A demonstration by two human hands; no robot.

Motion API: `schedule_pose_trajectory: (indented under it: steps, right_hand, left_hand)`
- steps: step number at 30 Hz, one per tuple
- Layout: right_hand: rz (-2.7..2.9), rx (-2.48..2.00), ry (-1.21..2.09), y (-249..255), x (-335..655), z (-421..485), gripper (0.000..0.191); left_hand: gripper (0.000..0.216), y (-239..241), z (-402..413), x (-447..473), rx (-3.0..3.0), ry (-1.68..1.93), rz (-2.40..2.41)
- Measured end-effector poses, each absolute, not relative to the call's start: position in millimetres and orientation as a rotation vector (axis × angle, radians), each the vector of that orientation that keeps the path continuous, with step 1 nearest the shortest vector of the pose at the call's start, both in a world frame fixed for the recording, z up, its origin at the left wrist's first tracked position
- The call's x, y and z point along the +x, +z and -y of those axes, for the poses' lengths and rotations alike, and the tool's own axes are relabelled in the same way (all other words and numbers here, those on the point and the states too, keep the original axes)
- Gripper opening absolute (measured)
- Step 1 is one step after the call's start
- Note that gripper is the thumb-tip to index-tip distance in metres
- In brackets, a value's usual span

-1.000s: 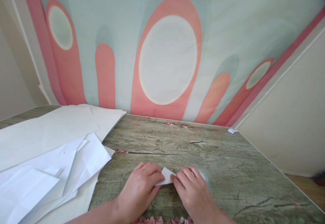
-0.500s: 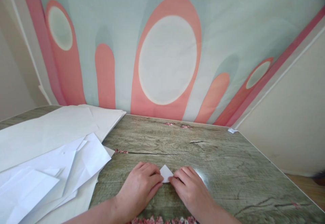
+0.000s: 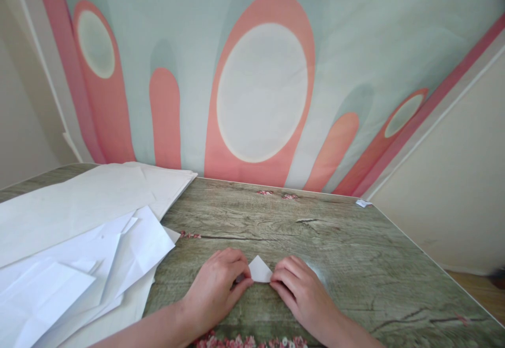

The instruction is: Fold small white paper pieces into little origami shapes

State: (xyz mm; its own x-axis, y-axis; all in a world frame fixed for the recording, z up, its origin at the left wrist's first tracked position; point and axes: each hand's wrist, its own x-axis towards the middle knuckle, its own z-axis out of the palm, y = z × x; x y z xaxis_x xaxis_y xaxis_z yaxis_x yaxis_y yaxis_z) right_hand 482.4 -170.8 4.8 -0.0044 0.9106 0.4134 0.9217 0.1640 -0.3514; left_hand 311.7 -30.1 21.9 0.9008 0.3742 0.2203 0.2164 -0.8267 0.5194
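Wood-grain table [image 3: 244, 216], lower frame | small white paper [image 3: 260, 271], lower centre, base running left-right, peak toward top | left hand [image 3: 219, 287] and right hand [image 3: 298, 290] equally near, fingertips pinching opposite corners, paper between | paper pile [image 3: 79, 264], lower left

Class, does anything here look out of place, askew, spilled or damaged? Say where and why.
Mildly: the bright white paper sheets on the left lie askew, overlapping at mismatched angles. A small white scrap sits alone at the far right corner of the grey-green wood-patterned table. The held white paper triangle looks neat; nothing looks spilled.
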Motion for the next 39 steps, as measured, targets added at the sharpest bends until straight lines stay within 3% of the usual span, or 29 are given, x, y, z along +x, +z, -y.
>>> schedule_pose_trajectory:
  steps: [31,39]
  right_hand:
    - [1.518,-1.767,0.451,10.4,492.2,165.9,0.016]
    - [1.552,-1.783,0.444,11.8,492.2,166.0,0.017]
  left_hand:
    - [0.011,23.3,32.5,315.2,2.588,0.407,-0.519]
    - [0.010,22.6,32.4,314.4,2.586,0.396,-0.519]
